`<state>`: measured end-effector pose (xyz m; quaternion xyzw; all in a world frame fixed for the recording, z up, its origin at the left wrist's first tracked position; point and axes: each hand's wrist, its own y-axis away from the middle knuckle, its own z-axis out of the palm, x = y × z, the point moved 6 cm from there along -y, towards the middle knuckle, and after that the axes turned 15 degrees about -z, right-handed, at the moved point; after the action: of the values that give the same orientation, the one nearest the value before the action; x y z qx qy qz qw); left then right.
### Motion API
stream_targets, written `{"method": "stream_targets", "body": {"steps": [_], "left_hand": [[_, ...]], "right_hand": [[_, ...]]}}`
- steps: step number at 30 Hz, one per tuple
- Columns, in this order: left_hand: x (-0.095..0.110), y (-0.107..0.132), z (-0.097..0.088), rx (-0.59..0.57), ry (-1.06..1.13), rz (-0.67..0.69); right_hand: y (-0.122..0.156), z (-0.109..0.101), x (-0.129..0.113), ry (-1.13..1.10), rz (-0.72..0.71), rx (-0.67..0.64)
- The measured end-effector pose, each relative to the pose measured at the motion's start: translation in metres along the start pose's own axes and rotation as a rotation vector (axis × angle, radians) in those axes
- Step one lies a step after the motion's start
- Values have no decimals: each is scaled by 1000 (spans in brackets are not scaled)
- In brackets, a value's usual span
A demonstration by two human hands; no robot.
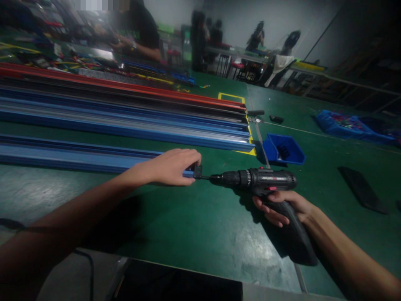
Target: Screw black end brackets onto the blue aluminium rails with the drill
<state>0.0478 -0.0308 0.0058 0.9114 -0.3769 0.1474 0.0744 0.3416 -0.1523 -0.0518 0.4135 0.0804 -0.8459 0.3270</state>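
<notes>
My left hand [172, 167] is wrapped over the right end of a long blue rail [78, 154] lying on the green table. A small black end piece [198, 171] sits at the tip of that rail, beside my fingers. With my right hand [282, 207] I grip a black cordless drill [272, 179] by its handle, its body lying level and pointing left. The drill's bit reaches the black end piece; whether a screw sits between them is too small to tell.
Behind the held rail lie several long blue, black and red rails [156, 119], ending near yellow tape. To the right are a blue bin [285, 149] with small black parts, a black flat object [361, 190] and a blue bag [351, 125]. A person [138, 29] works across the table.
</notes>
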Motion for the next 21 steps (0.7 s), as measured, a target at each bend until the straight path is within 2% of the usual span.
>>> {"method": "stream_targets", "body": {"steps": [10, 21], "left_hand": [[0, 0, 0, -4, 3, 1], [0, 1, 0, 0, -1, 4]], "right_hand": [[0, 3, -1, -24, -10, -36], [0, 2, 0, -30, 3, -20]]}}
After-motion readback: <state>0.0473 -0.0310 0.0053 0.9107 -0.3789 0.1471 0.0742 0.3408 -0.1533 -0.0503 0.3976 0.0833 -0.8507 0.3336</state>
